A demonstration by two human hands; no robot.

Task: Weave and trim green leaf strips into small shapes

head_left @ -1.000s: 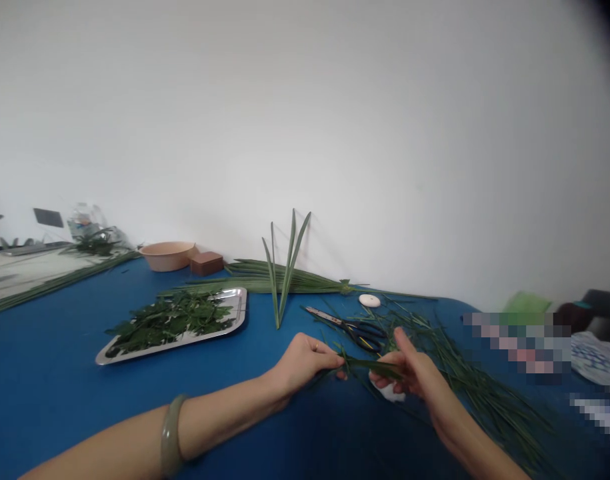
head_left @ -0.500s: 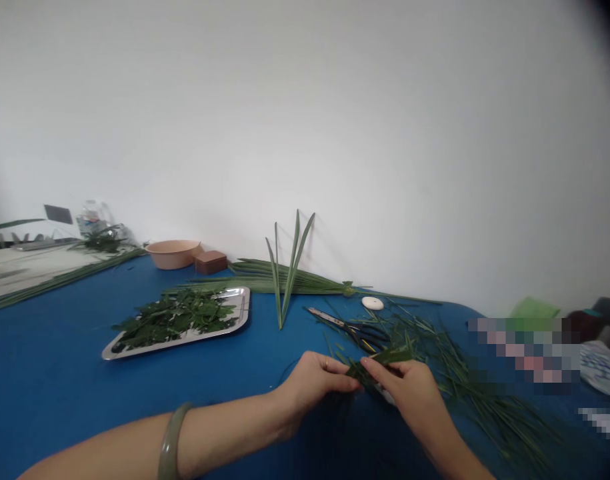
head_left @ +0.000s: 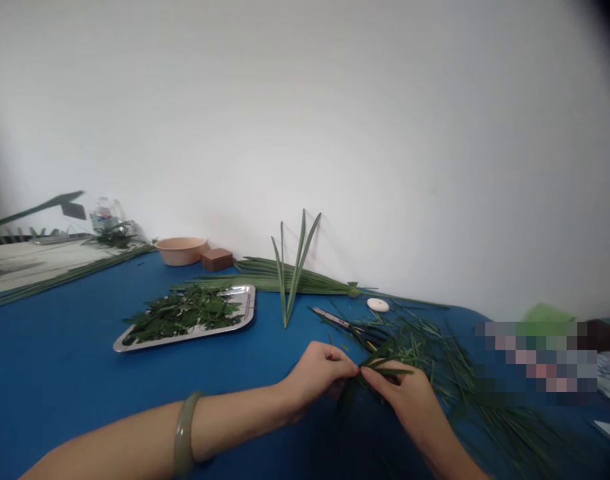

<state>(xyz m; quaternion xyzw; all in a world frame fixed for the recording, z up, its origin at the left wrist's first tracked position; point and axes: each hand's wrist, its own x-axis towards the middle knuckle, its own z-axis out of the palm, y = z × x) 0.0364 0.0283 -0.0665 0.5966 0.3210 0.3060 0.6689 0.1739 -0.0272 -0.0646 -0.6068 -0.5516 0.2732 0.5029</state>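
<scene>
My left hand, with a ring and a green bangle on the wrist, is pinched on the left end of a narrow green leaf strip. My right hand pinches the same strip just to the right, fingertips nearly touching the left ones. Both hands rest low over the blue table. Black-handled scissors lie just beyond the hands, among a pile of thin leaf strips.
A metal tray holds dark green leaves at centre left. A bundle of long leaves lies along the wall with some blades standing upright. A white round object, a beige bowl and a brown box stand further back.
Both hands have drawn closer together over the leaf strip, and the right hand has turned palm-down. The view has shifted slightly to the left.
</scene>
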